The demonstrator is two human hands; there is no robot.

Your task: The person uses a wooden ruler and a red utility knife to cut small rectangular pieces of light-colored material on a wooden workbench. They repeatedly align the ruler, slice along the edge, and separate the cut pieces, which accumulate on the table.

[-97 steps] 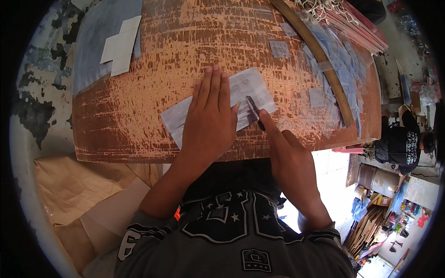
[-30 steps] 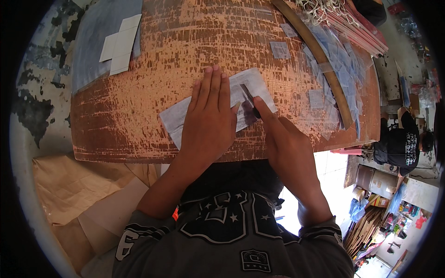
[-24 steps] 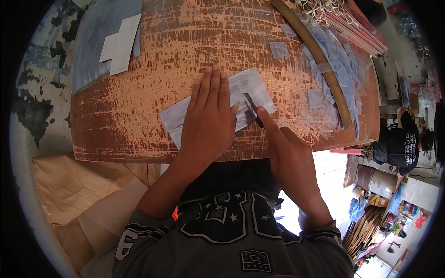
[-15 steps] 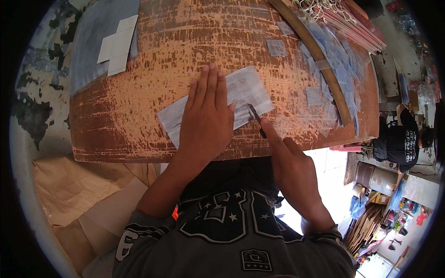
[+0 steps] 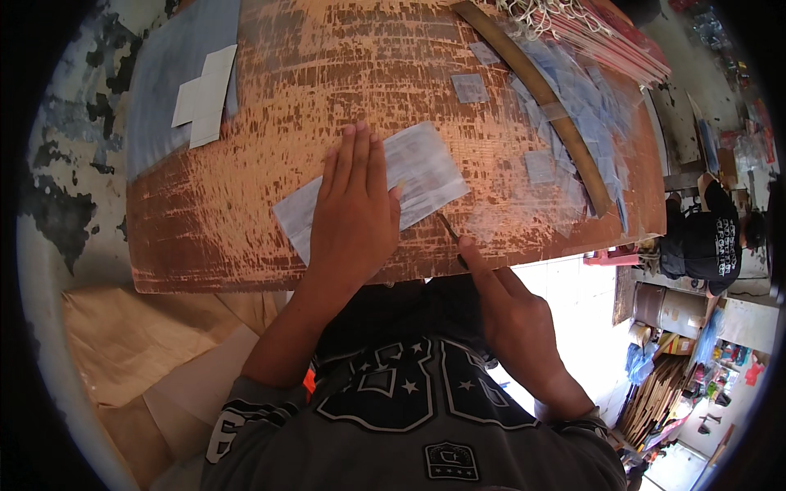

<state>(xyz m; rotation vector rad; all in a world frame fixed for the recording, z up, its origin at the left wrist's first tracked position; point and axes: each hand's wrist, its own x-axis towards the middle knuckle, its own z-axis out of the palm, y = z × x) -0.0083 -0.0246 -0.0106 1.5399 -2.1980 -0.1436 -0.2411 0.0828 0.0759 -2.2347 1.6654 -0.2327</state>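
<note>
A strip of translucent plastic sheet (image 5: 430,168) lies slantwise on the worn wooden table (image 5: 270,114). Pressed flat across it is my left hand (image 5: 354,200), fingers stretched out and close together, the thumb at the strip's lower edge. My right hand (image 5: 508,303) grips a dark-handled knife (image 5: 449,231), forefinger along its back. The blade's tip sits just below the strip's lower right edge, seemingly apart from it. Most of the handle is hidden inside the fist.
Cut clear plastic pieces (image 5: 565,123) pile up at the right, under a curved wooden strip (image 5: 540,94). Behind them lie pink sticks with white cords (image 5: 606,41). White card pieces (image 5: 209,94) rest on a bluish sheet (image 5: 164,106) at left. A person in black (image 5: 708,237) is far right.
The knife has drawn back toward me, off the plastic strip to below its edge. My left hand stays flat on the strip. The whole view has shifted slightly.
</note>
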